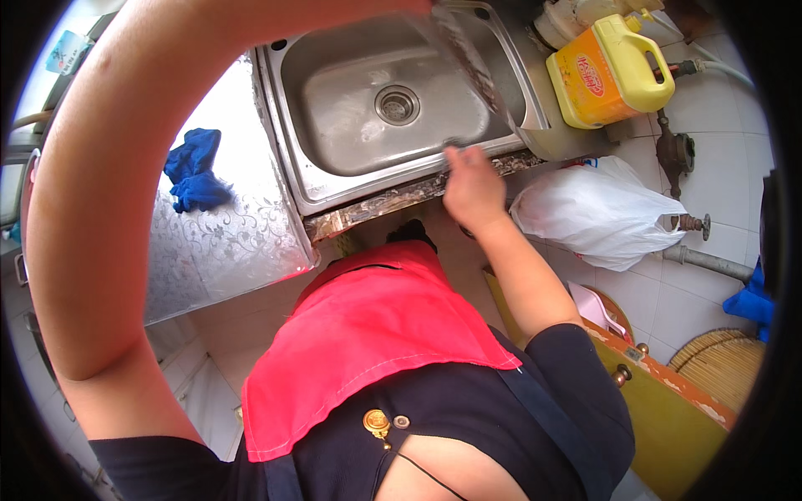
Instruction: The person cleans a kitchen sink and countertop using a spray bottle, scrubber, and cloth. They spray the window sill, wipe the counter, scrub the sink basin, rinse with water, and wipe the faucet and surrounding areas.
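My left forearm [301, 19] arches over to the top edge of the picture, where the hand is out of view. Below it lies a stainless steel sink [338, 75] with a round drain strainer [397, 105]. A long, narrow grey-brown thing [473, 66], blurred, slants from near the end of that forearm across the sink's right side; its kind is unclear. At the front rim of the sink, my right hand [475, 188] is blurred, its fingers closed on a small dark object [452, 145] that I cannot identify.
A blue cloth [197, 169] lies on the patterned silver counter [250, 213] left of the sink. To the right stands a yellow jug [626, 75], with a white plastic bag [595, 210] hanging from a valve on the tiled wall. Lower right is a cabinet [670, 426].
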Demonstrator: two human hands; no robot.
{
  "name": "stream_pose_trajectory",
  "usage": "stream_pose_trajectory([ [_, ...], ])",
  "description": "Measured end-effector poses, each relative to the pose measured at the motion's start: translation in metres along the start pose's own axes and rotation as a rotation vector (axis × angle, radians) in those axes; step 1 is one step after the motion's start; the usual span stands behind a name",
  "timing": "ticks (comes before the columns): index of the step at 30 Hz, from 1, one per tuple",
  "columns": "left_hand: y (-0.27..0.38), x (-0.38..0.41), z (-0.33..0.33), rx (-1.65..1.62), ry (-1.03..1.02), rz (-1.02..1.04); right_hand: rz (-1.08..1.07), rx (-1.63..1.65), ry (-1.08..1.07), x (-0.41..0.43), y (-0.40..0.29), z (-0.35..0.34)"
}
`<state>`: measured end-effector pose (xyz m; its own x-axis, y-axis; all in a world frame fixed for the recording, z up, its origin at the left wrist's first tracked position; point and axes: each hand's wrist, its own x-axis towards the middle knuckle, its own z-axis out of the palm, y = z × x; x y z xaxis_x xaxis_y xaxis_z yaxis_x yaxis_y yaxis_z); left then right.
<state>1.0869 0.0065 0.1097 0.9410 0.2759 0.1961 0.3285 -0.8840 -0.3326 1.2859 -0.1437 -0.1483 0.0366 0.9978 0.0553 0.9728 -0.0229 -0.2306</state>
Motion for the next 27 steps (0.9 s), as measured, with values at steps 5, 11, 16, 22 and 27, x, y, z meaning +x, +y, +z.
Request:
stream_pose_trajectory([
  [5,-0.006,-0.013,-0.004,0.076,0.104,-0.029,0.395,-0.170,0.146,0.009,0.069,0.001],
  [11,0.001,-0.011,-0.005,0.011,0.137,-0.049,0.530,-0.207,-0.275,0.032,0.048,-0.011],
  [16,-0.006,-0.009,-0.002,0.044,0.089,-0.032,0.420,-0.180,-0.215,0.019,0.021,-0.012],
  [22,-0.004,-0.010,-0.002,0.021,0.082,-0.020,0.355,-0.218,0.024,0.022,0.055,-0.002],
  [27,0.003,-0.010,-0.004,-0.020,0.125,-0.043,0.176,-0.105,-0.053,0.018,0.000,0.022],
])
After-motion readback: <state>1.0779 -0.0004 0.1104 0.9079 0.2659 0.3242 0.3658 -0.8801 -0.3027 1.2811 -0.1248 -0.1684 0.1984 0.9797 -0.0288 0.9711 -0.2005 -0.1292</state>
